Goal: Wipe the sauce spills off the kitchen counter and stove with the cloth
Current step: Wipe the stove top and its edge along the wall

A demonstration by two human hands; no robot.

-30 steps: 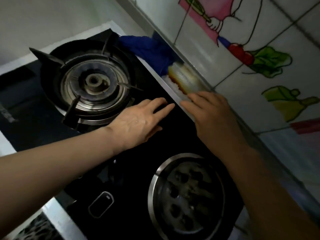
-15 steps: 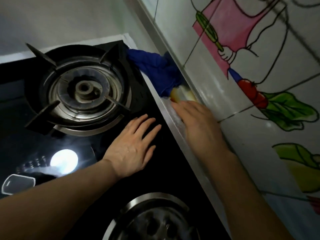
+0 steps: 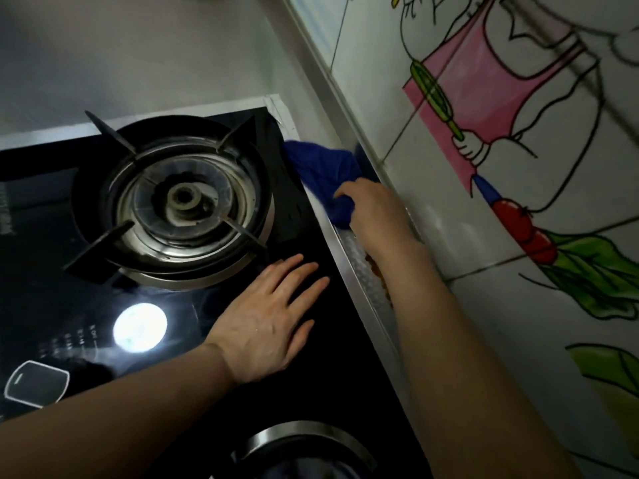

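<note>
On a black glass stove (image 3: 345,357), the left hand (image 3: 273,323) is laid flat; beside the tiled wall (image 3: 449,236), a blue cloth (image 3: 325,171) is gripped under the right hand (image 3: 377,212).

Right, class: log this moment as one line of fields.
phase: grasping cloth | right hand: grips blue cloth | left hand: flat on stove glass

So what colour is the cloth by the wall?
Deep blue, plain. The head view shows the cloth gripped by the right hand.
</note>
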